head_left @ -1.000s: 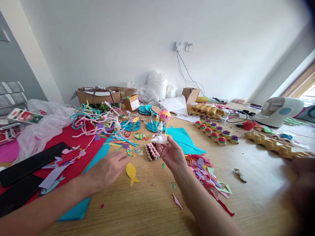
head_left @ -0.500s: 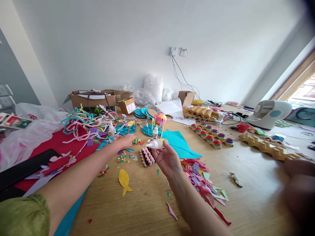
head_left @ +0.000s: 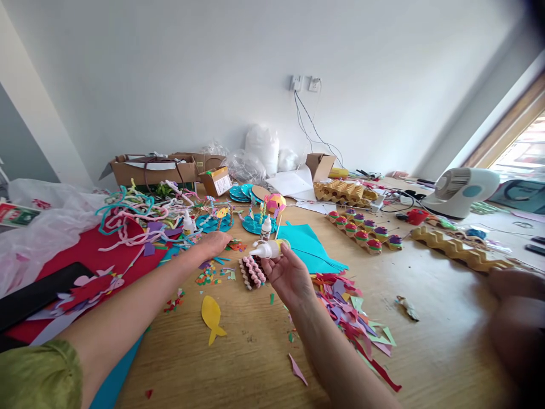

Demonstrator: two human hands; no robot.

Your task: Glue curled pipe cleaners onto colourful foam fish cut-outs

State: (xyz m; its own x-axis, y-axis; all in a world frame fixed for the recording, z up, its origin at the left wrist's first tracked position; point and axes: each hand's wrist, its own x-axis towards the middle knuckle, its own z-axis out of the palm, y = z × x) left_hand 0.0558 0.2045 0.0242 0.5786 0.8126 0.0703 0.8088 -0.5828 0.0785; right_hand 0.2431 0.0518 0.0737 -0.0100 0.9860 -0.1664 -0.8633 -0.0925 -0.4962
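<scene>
Right hand (head_left: pixel 291 275) grips a white squeeze bottle (head_left: pixel 269 249), nozzle leftward. Left hand (head_left: pixel 215 245) extends near a blue disc (head_left: pixel 208 226); its grip cannot be determined.

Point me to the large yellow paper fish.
In the head view, the yellow paper fish lies on the wooden table, left of centre, just below the scattered confetti and to the left of the right hand.

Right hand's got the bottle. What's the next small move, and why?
Perhaps have the left hand pinch the orange-and-green paper piece beside it: that hand is close by, though whether it holds anything is unclear, and the right hand is busy holding the white bottle sideways.
</scene>
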